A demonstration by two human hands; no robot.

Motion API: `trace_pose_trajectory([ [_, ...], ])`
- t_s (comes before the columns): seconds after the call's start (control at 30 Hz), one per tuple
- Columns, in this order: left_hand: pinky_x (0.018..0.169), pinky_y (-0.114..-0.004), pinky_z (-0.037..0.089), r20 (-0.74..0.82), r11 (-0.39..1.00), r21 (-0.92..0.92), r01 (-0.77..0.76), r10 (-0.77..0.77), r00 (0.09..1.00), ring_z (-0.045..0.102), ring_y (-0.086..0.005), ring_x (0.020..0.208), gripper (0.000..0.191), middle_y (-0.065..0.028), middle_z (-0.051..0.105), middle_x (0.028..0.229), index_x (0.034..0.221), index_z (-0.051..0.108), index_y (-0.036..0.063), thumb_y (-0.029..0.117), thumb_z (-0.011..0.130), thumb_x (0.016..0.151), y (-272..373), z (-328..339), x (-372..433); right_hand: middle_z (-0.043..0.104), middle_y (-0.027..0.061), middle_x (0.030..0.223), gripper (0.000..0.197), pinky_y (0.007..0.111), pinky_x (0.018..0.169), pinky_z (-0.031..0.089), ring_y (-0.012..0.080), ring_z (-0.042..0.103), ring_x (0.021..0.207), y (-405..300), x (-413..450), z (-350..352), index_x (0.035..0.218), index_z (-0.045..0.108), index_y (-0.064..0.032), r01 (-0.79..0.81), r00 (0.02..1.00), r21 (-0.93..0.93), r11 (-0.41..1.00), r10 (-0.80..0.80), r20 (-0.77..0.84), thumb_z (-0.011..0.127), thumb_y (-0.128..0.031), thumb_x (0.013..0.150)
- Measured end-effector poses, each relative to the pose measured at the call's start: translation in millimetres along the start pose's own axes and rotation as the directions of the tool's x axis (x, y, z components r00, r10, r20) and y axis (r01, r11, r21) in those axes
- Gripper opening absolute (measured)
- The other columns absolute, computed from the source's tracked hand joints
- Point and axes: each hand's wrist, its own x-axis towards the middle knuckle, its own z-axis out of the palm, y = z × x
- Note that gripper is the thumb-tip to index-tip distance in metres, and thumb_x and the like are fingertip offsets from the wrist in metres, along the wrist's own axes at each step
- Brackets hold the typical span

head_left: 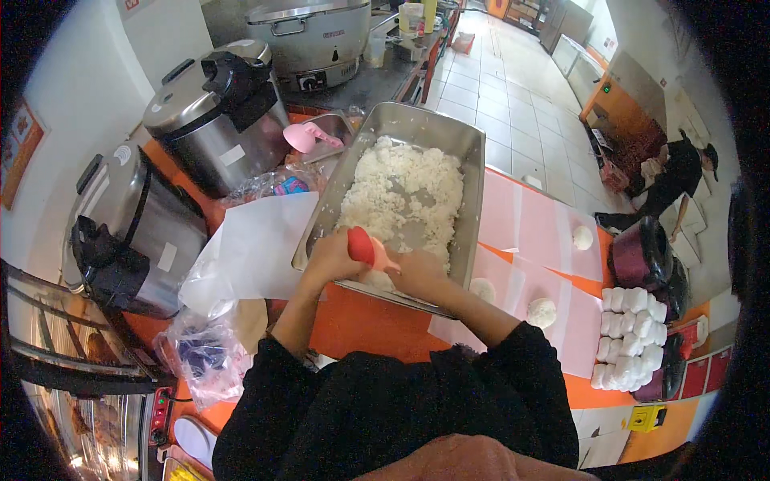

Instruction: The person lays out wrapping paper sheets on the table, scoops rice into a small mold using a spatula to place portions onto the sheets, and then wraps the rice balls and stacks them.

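Observation:
A deep metal pan (pixel 475 144) of cooked white rice (pixel 415 162) lies before me, its bottom showing through in patches. Over its near end, my left hand (pixel 328 257) grips a red cup-like tool (pixel 361 245). Pressed close against it is a pink scoop (pixel 380 255), whose handle my right hand (pixel 421 273) holds. My fingers partly hide both tools. To the right, sheets of wrapping paper (pixel 535 210) carry rounded rice mounds, including one near the middle (pixel 542 312) and one farther off (pixel 582 238).
Steel rice cookers (pixel 228 120) line the left, with a large cooker (pixel 319 42) behind. Another pink scoop (pixel 307 137) rests on a small tray. White wrapped packets (pixel 631 340) are stacked right. Plastic bags (pixel 204 355) lie left. A person (pixel 668 174) is at far right.

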Motion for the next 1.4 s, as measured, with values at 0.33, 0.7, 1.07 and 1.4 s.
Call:
trace_pose_trajectory([
  [0.33,0.104,-0.037,0.039,-0.334,0.563,-0.750,-0.348,0.132,0.933,0.043,-0.0256,0.126,0.100,-0.0132,0.041,0.135,0.140,0.027,0.0048,0.013,0.088,0.062,8,5,-5,0.064,0.0251,0.106,0.046,0.040,0.083,0.049,0.0364,0.064,0.095,54,-12,-23,0.138,0.045,-0.0092,0.304,0.855,0.458,0.835,-0.028,-0.518,0.044,-0.034,0.099],
  [0.7,0.103,-0.038,0.037,-0.478,0.723,-0.493,-0.484,0.240,0.845,0.039,-0.0275,0.124,0.099,-0.0146,0.035,0.128,0.138,0.024,0.0031,0.006,0.086,0.061,-3,21,0,0.060,0.0108,0.126,0.041,0.032,0.099,0.041,0.0217,0.056,0.115,-10,-1,-53,0.134,0.051,-0.0079,-0.159,0.987,0.483,0.861,0.130,0.093,0.040,-0.031,0.102],
  [1.07,0.106,-0.040,0.036,-0.436,0.680,-0.555,-0.478,0.252,0.864,0.039,-0.0264,0.126,0.099,-0.0134,0.035,0.134,0.137,0.022,0.0065,0.004,0.086,0.061,-15,30,2,0.059,0.0113,0.129,0.034,0.035,0.097,0.043,0.0216,0.057,0.116,-21,8,-59,0.130,0.055,-0.0114,-0.116,0.993,0.366,0.924,0.104,0.051,0.043,-0.021,0.100],
  [1.4,0.098,-0.039,0.042,-0.337,0.911,-0.371,-0.181,0.050,0.940,0.046,-0.0344,0.117,0.088,-0.0186,0.042,0.122,0.126,0.032,0.0000,0.010,0.084,0.055,-5,25,9,0.068,0.0178,0.093,0.045,0.049,0.074,0.050,0.0371,0.065,0.083,70,32,-42,0.132,0.050,-0.0155,-0.265,0.964,-0.110,0.958,0.266,-0.004,0.047,-0.040,0.094],
])
